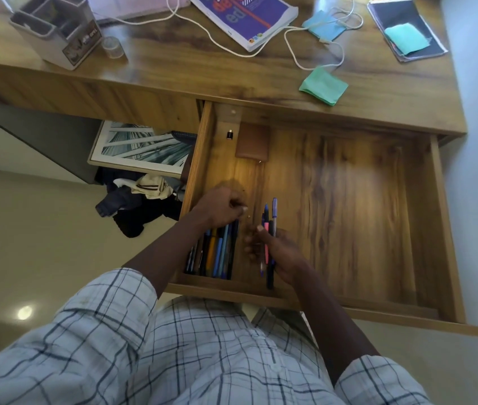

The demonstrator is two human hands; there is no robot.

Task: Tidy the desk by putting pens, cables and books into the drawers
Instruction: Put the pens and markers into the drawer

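Right hand [278, 252] grips pens [269, 244]; drawer [448, 229] floor rightward bare.

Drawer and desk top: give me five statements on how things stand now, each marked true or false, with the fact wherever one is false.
1. The drawer stands open. True.
2. The right hand holds several pens. True.
3. The white cable already lies in the drawer. False: it is on the desk top.
4. The purple book lies on the desk top. True.
5. The pen holder is full of pens. False: its compartments look empty; a row of pens lies in the drawer by the left hand.
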